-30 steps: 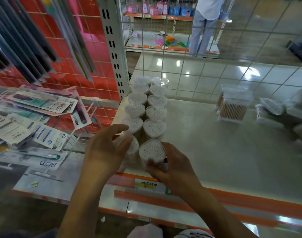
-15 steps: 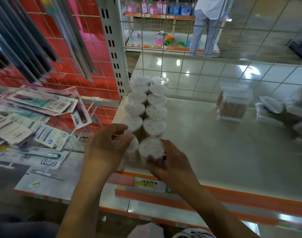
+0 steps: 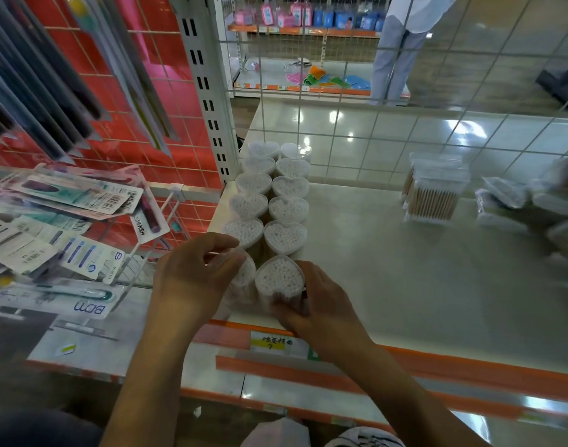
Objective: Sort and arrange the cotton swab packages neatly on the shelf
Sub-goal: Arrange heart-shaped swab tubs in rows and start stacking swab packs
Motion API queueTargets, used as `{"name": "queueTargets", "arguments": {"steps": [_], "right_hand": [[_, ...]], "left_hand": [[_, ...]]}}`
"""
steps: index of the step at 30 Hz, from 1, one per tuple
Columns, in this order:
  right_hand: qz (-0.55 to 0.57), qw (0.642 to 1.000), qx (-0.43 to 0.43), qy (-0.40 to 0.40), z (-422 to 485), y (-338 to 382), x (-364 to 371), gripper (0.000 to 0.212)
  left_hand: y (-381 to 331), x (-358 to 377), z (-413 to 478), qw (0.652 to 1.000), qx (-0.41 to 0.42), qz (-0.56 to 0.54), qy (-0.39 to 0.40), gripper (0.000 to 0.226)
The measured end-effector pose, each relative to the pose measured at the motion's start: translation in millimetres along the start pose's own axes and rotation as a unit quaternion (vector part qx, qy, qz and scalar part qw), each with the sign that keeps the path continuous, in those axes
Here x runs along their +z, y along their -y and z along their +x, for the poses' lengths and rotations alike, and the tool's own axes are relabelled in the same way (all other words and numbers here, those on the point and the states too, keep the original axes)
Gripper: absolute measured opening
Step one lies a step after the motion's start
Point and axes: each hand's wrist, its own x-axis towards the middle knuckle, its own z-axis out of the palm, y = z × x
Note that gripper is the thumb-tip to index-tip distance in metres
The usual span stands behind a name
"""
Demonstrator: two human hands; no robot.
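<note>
Heart-shaped clear boxes of white cotton swabs stand in two rows (image 3: 269,195) along the left end of the pale shelf (image 3: 405,279). At the front edge, my left hand (image 3: 192,279) wraps around the front-left heart box (image 3: 244,279), largely hiding it. My right hand (image 3: 311,304) grips the front-right heart box (image 3: 279,279) from its near side, its swab tips showing on top. Both boxes rest on the shelf, side by side.
A stack of wooden-stick swab boxes (image 3: 432,188) stands at mid right, with bagged swab packs (image 3: 515,201) beyond it. Toothbrush packs (image 3: 66,214) fill a wire rack on the left. A wire grid backs the shelf. A person (image 3: 402,43) stands in the far aisle.
Both hands have slid the two front heart boxes slightly back toward the rows; the grips stay the same.
</note>
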Motion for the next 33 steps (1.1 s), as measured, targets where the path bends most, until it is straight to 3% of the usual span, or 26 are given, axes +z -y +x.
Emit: {"name": "queueTargets", "arguments": {"steps": [18,28,31,33], "right_hand": [[-0.003,1.0,0.009,0.014,2.2,2.5,-1.3,0.053],[0.002,1.0,0.017,0.014,-1.2,-3.6,0.3,0.055],[0.001,1.0,0.016,0.01,-1.3,-4.4,0.5,0.054],[0.0,1.0,0.013,0.008,-2.1,-5.3,-0.2,0.055]], "left_hand": [[-0.7,-2.7,0.4,1.0,0.003,-0.016,0.002,0.009],[1.9,-2.3,0.0,1.0,-0.014,-0.014,0.006,0.026],[-0.8,-2.0,-3.1,0.999,0.0,0.018,-0.029,0.027],[-5.2,-2.9,-6.2,0.993,0.05,0.061,-0.093,0.025]]}}
